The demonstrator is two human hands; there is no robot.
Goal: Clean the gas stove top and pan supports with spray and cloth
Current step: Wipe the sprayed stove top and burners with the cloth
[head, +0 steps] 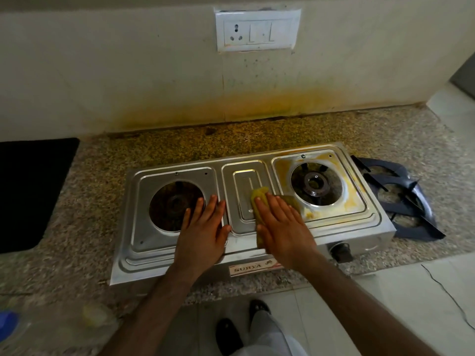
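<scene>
A steel two-burner gas stove (169,250) sits on the granite counter with its pan supports removed. My right hand (282,227) lies flat with straight fingers on a yellow-green cloth (259,195), pressing it onto the stove's middle panel. My left hand (203,229) rests flat and open on the steel beside the left burner opening (169,204). Yellow grime rings the right burner (314,185). Two dark pan supports (403,199) lie stacked on the counter to the right of the stove.
A black mat (28,191) lies on the counter at far left. A blurred blue and yellow object (51,322) sits at the bottom left. The wall behind carries a switch socket (257,30) and yellow stains. The counter edge drops to a tiled floor (385,304).
</scene>
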